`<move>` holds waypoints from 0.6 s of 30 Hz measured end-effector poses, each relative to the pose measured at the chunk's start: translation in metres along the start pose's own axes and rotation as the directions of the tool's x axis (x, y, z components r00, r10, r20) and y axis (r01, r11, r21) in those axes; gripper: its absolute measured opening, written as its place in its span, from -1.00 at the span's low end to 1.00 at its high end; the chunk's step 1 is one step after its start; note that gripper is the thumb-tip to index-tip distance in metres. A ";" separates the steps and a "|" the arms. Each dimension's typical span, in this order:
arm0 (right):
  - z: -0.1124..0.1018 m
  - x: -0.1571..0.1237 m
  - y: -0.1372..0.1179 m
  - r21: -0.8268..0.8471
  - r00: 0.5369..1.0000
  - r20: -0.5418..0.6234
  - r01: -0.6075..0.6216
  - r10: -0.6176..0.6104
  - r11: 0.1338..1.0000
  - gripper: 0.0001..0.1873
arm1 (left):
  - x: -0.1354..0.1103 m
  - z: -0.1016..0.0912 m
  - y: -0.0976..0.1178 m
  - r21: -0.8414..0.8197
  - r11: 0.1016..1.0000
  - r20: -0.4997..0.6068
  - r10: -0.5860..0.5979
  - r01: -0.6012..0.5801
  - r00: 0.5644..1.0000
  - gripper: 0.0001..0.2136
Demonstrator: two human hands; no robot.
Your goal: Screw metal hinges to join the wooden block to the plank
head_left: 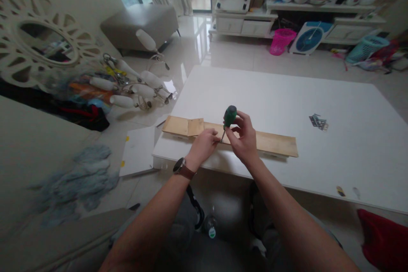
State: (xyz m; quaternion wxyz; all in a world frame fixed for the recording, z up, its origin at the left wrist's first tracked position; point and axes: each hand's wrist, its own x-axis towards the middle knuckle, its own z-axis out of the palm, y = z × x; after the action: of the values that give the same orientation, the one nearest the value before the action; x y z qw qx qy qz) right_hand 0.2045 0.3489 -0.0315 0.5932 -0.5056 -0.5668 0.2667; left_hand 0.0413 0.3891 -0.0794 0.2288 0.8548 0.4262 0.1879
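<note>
My right hand [244, 138] is closed round a screwdriver [230, 114] with a green and black handle, its shaft slanting down to the near edge of a long wooden board [276, 142]. Beside the screwdriver's tip, my left hand [205, 146] pinches something small at that edge; what it holds is hidden by the fingers. The board lies across the near part of a large white panel [270, 93]. A short wooden piece [195, 127] rests on the board, left of my hands.
Several metal hinges or brackets [318, 122] lie on the panel to the right. Left of it are a smaller white panel [137, 151], a lamp with several white shades [143, 89] and crumpled grey cloth [86, 178]. A bottle [211, 227] stands below, and red fabric [382, 238] is at lower right.
</note>
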 end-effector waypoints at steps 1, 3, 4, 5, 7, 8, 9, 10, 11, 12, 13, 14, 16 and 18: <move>0.000 0.000 0.000 -0.003 1.000 -0.010 0.007 -0.007 1.000 -0.49 | 0.000 0.000 0.000 -0.009 1.000 -0.001 0.005 -0.005 1.000 -0.81; 0.001 0.001 0.000 -0.008 0.999 -0.029 0.013 -0.013 1.000 -0.50 | 0.000 0.000 0.000 -0.024 1.000 -0.004 0.007 -0.007 1.000 -0.80; 0.001 0.001 0.000 -0.008 0.999 -0.036 0.009 -0.009 1.000 -0.51 | 0.001 0.000 0.000 -0.029 1.000 -0.003 0.006 -0.006 1.000 -0.80; 0.001 0.000 0.000 -0.007 0.999 -0.040 0.003 -0.003 1.000 -0.52 | 0.001 0.001 0.000 -0.032 0.999 -0.002 0.005 -0.005 1.000 -0.80; 0.001 0.000 0.001 0.000 0.999 -0.034 -0.007 0.007 1.000 -0.52 | 0.001 0.001 0.000 -0.031 0.999 0.003 0.007 -0.007 1.000 -0.80; 0.001 -0.001 0.000 0.006 1.000 -0.026 -0.007 0.007 1.000 -0.52 | 0.001 0.001 0.000 -0.028 1.000 0.004 0.009 -0.009 1.000 -0.80; 0.001 -0.001 0.000 0.012 1.000 -0.016 -0.006 0.006 1.000 -0.52 | 0.001 0.001 0.000 -0.022 1.000 0.005 0.011 -0.011 1.000 -0.80; 0.000 -0.001 0.000 0.015 1.000 -0.004 -0.005 0.005 1.000 -0.51 | 0.000 0.001 0.000 -0.015 1.000 0.006 0.010 -0.010 1.000 -0.80; 0.000 -0.002 0.000 0.016 1.000 0.005 -0.007 0.007 1.000 -0.50 | 0.000 0.001 0.000 -0.007 1.000 0.005 0.007 -0.007 1.000 -0.79; 0.000 -0.002 0.000 0.016 1.000 0.013 -0.011 0.011 1.000 -0.50 | 0.000 0.001 0.000 0.001 1.000 0.003 0.002 -0.002 1.000 -0.80; 0.000 -0.002 0.000 0.014 1.000 0.017 -0.015 0.015 1.000 -0.49 | 0.000 0.001 -0.001 0.007 1.000 0.001 -0.002 0.002 1.000 -0.80; -0.001 -0.002 0.000 0.011 1.000 0.015 -0.016 0.016 1.000 -0.49 | 0.000 0.001 -0.001 0.011 1.000 -0.001 -0.003 0.003 1.000 -0.80; 0.000 -0.001 0.000 0.000 1.000 0.001 -0.009 0.009 1.000 -0.50 | 0.000 0.001 0.000 0.016 1.000 0.000 0.001 -0.001 1.000 -0.80; 0.000 -0.001 0.000 -0.012 1.000 -0.013 -0.003 0.002 1.000 -0.51 | 0.001 0.001 0.000 0.010 1.000 0.006 0.012 -0.012 1.000 -0.79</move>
State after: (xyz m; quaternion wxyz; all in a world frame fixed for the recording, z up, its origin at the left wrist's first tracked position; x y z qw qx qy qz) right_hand 0.2044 0.3482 -0.0322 0.5934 -0.5115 -0.5640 0.2608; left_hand 0.0420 0.3894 -0.0799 0.2247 0.8589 0.4214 0.1848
